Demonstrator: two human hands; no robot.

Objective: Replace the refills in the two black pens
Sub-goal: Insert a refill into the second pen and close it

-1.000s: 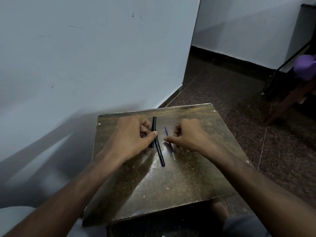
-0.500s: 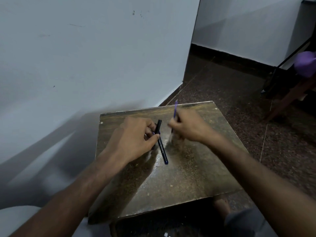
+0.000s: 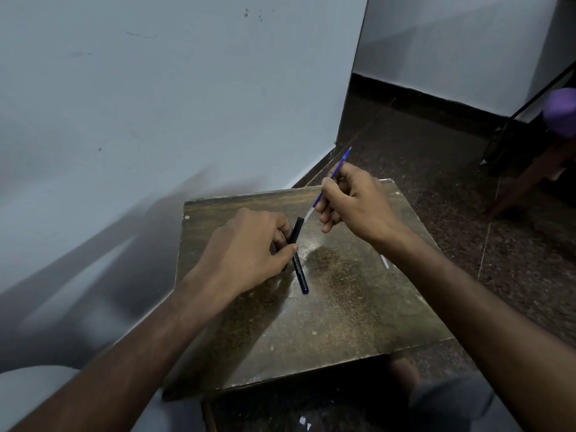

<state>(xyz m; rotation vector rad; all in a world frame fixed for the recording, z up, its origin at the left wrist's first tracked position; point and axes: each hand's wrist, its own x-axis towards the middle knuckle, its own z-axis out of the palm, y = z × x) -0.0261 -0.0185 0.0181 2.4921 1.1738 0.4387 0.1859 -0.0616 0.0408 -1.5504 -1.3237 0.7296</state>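
Two black pens lie close together on the small brown table (image 3: 327,322). One black pen (image 3: 298,266) with a blue tip points toward me. The second black pen (image 3: 296,229) sticks out from under my left hand (image 3: 249,254), whose thumb and fingers are closed on the pens. My right hand (image 3: 352,204) is raised above the table's far edge and pinches a thin blue refill (image 3: 338,169), tilted with its tip up and to the right.
A small white strip (image 3: 385,261) lies on the table beside my right wrist. A pale wall rises to the left and behind the table. Dark speckled floor spreads to the right, with furniture legs and a purple object (image 3: 561,110) at the far right.
My right hand picked the blue refill up off the table and lifted it up and to the right. My left hand stayed on the pens.
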